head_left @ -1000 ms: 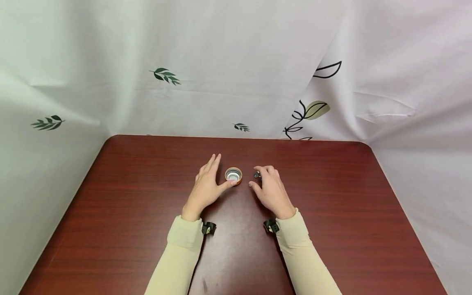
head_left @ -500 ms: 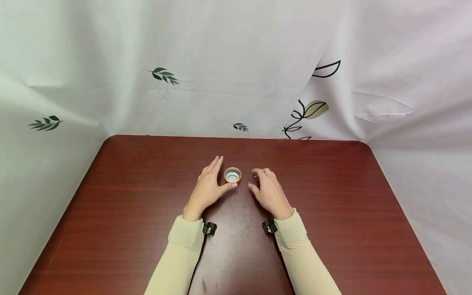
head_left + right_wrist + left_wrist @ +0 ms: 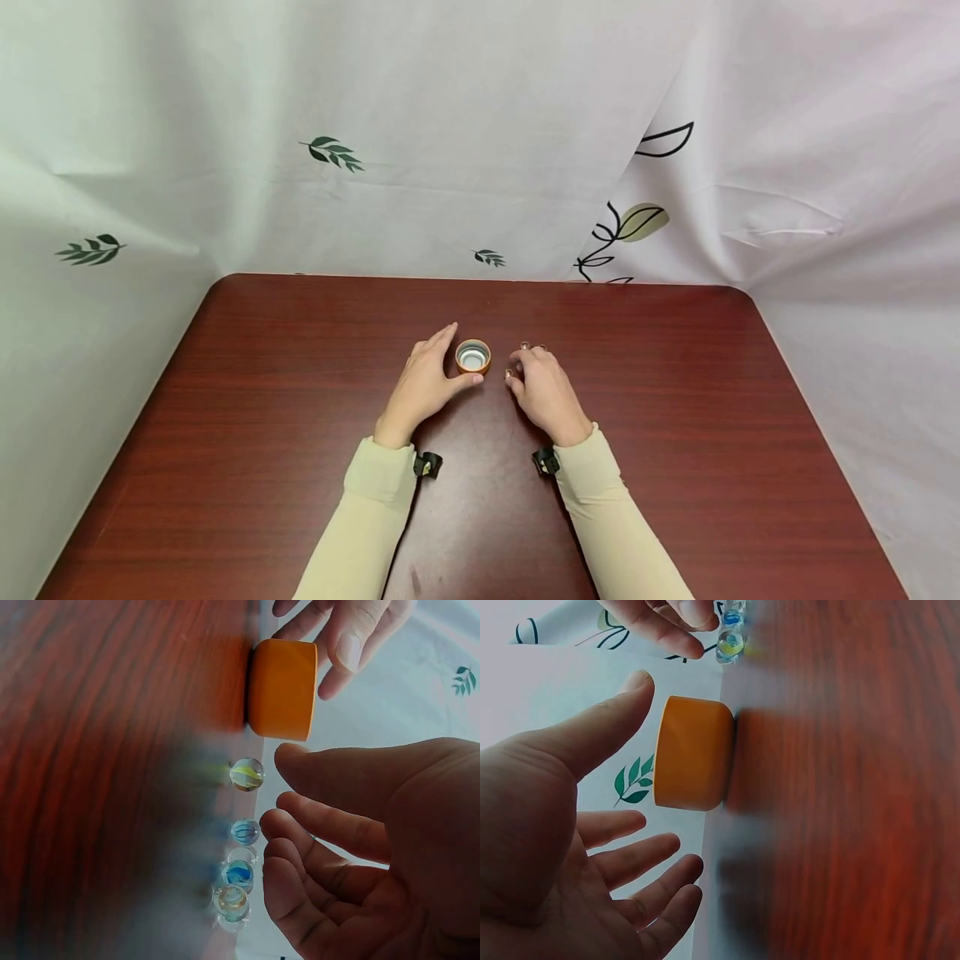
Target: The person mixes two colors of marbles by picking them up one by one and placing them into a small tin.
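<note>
A small round orange cup (image 3: 473,357) with a silvery inside stands upright on the table; its orange wall (image 3: 694,754) shows from the side in the left wrist view. My left hand (image 3: 423,379) curves around its left and near sides, thumb and fingers apart, seemingly without touching it. To the right, my right hand (image 3: 550,392) is low over the table with loosely bent fingers, thumb apart from them. Several clear glass marbles lie by its fingertips: a yellow-streaked marble (image 3: 247,774) nearest the cup, a blue-streaked marble (image 3: 244,832) and others beyond. The hand partly hides them in the head view.
The dark red-brown wooden table (image 3: 300,467) has rounded far corners. A white cloth (image 3: 420,150) with leaf prints hangs behind it and at both sides. Each wrist wears a small black camera, such as the left wrist camera (image 3: 427,465).
My right hand has shifted slightly left and its fingers have bent more; marbles now show past its fingertips. My left fingers have come a little closer to the cup, which stays put.
</note>
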### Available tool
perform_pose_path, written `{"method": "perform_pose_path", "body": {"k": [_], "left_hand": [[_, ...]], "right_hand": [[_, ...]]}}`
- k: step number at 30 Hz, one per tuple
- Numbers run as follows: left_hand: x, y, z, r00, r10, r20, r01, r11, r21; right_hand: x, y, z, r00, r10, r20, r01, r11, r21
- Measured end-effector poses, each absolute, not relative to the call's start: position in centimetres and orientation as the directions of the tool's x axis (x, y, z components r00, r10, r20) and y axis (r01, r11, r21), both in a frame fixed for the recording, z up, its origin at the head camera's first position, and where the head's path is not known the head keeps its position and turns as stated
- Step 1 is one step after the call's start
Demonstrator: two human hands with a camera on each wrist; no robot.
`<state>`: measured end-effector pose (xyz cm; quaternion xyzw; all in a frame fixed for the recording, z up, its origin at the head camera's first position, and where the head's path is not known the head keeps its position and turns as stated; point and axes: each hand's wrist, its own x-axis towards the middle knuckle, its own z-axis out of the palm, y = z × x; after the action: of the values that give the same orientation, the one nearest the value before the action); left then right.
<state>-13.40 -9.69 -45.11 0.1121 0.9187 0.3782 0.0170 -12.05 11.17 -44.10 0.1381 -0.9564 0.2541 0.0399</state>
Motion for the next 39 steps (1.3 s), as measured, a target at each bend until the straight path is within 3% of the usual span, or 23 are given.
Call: {"method": "perform_pose_path", "body": {"k": [39], "left_hand": [[-14.06,-9.16,-45.3,-0.969,0.245,0.0,0.17,0.67,0.723]], "right_hand": [[-12.4,10.64,-44.81,-0.963,-0.244,0.116,-0.27,0.863,-0.427]]}}
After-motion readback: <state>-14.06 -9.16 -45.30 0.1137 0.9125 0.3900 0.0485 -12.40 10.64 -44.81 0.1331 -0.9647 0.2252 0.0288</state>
